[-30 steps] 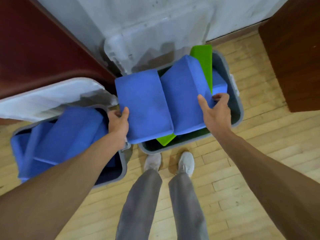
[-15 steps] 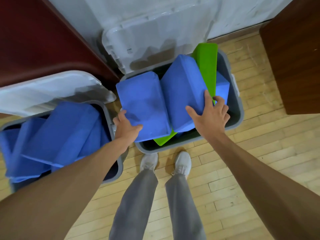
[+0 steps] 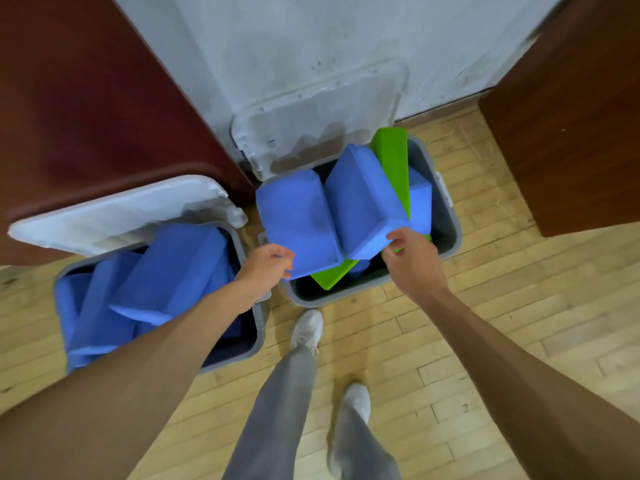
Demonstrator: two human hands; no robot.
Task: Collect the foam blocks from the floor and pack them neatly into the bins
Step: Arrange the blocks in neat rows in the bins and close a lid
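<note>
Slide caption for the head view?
Left hand grips the left blue block; right hand grips the right blue block in the right bin.

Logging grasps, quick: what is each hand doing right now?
Left hand: grips the near corner of the left blue block.
Right hand: pinches the near corner of the right blue block.

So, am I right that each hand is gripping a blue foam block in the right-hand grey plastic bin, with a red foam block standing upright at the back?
Not quite: the upright one at the back is a green foam block, not red. The head view shows the left hand gripping one blue foam block and the right hand another, in the right-hand grey plastic bin.
</note>
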